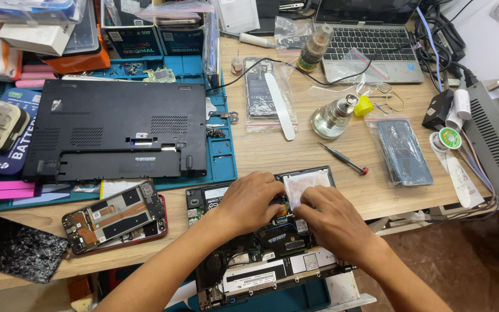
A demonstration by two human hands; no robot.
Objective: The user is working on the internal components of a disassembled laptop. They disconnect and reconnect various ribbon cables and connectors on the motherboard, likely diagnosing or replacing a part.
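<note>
- Opened laptop [261, 260] lies at the near table edge [24, 277], internals up, its near end overhanging; long axis runs near-left to far-right.
- Left hand [249, 202] rests on the laptop's centre, fingers curled down at a small part; whether it grips cannot be told.
- Right hand [333, 222] lies just beside it, fingertips pinching the near edge of a white pad [306, 184] at the laptop's far corner. Hands nearly touch.
- Open room: bare wood right of the laptop up to a screwdriver [345, 159]; left is hemmed by an opened phone [114, 216].
- Cracked screen [15, 248] lies at the left edge.
- Black bottom cover [116, 130] sits on a blue mat [223, 156] beyond.
- Clear bags [402, 151] each hold a flat dark part.
- Second laptop [368, 40] stands at the far edge.
</note>
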